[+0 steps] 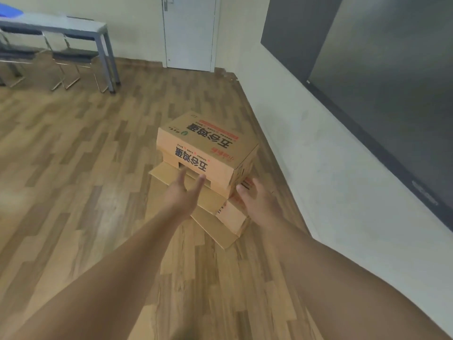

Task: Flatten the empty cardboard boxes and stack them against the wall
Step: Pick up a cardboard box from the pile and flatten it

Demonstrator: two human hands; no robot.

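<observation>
A brown cardboard box (210,141) with dark and red printed characters stands unflattened on top of a lower cardboard box (230,214), whose flaps splay out on the wooden floor. My left hand (182,192) reaches toward the near side of the top box, fingers apart, holding nothing. My right hand (257,200) is open beside the right corner of the pile, fingers close to the cardboard; whether they touch it is unclear. The white wall (318,148) runs along the right, a short way from the boxes.
A grey table (73,27) with dark chairs (73,57) under it stands at the back left. A white door (190,33) is in the far wall. A dark panel (380,69) hangs on the right wall. Wooden floor (73,168) spreads to the left.
</observation>
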